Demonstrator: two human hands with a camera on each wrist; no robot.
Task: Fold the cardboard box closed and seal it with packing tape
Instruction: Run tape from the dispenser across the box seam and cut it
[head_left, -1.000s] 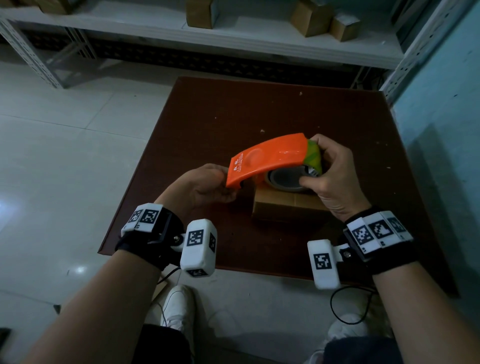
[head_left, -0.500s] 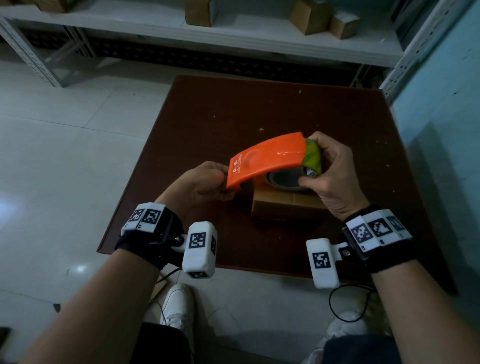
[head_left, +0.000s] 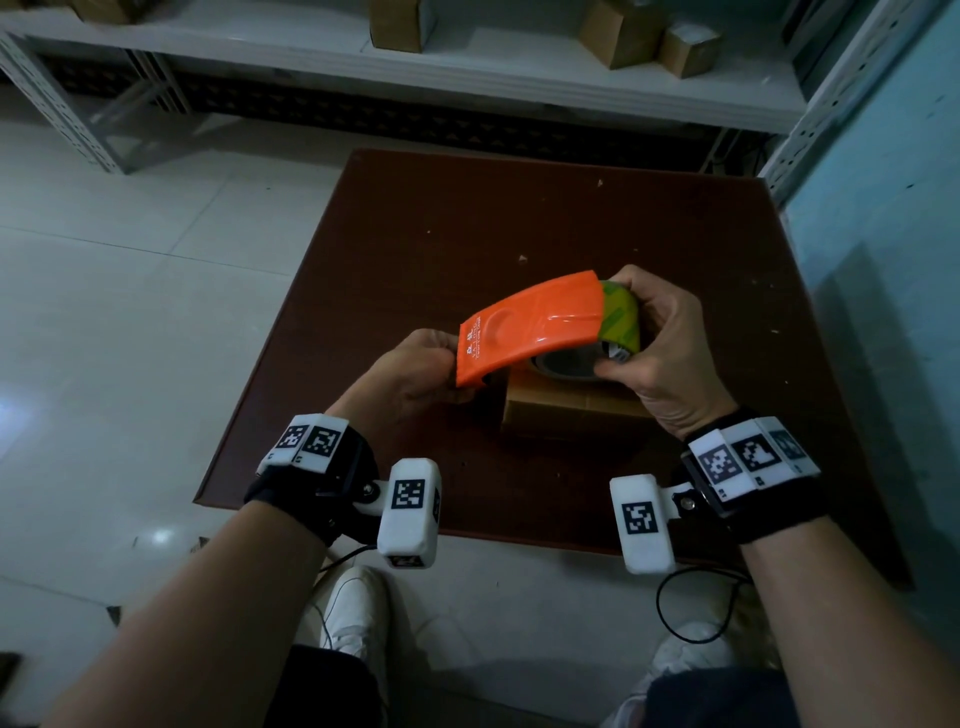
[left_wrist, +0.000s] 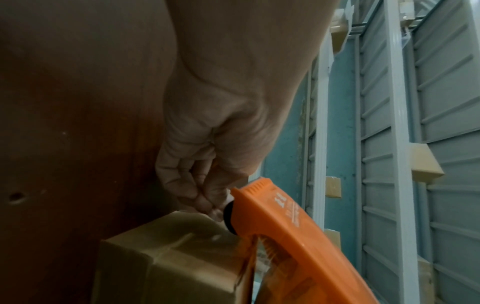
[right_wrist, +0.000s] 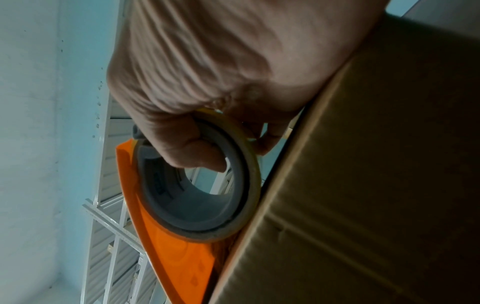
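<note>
A small closed cardboard box (head_left: 566, 410) sits on the dark brown table (head_left: 571, 234). Just above its top I hold an orange tape dispenser (head_left: 530, 327). My left hand (head_left: 457, 382) pinches the dispenser's front end, fingers curled beside the black roller (left_wrist: 230, 216). My right hand (head_left: 610, 327) grips the yellowish tape roll (head_left: 621, 317) at the rear. In the right wrist view the thumb (right_wrist: 197, 156) reaches into the grey core (right_wrist: 192, 201), and the roll's edge sits against the box (right_wrist: 363, 185). A clear strip of tape (left_wrist: 259, 259) hangs under the dispenser (left_wrist: 298, 236) at the box (left_wrist: 161, 257) edge.
A white metal shelf (head_left: 467, 78) behind the table carries several cardboard boxes (head_left: 400, 23). A blue wall (head_left: 883, 260) runs along the table's right side. White tiled floor lies to the left. My white shoes (head_left: 353, 608) and a black cable (head_left: 691, 603) are below the table's near edge.
</note>
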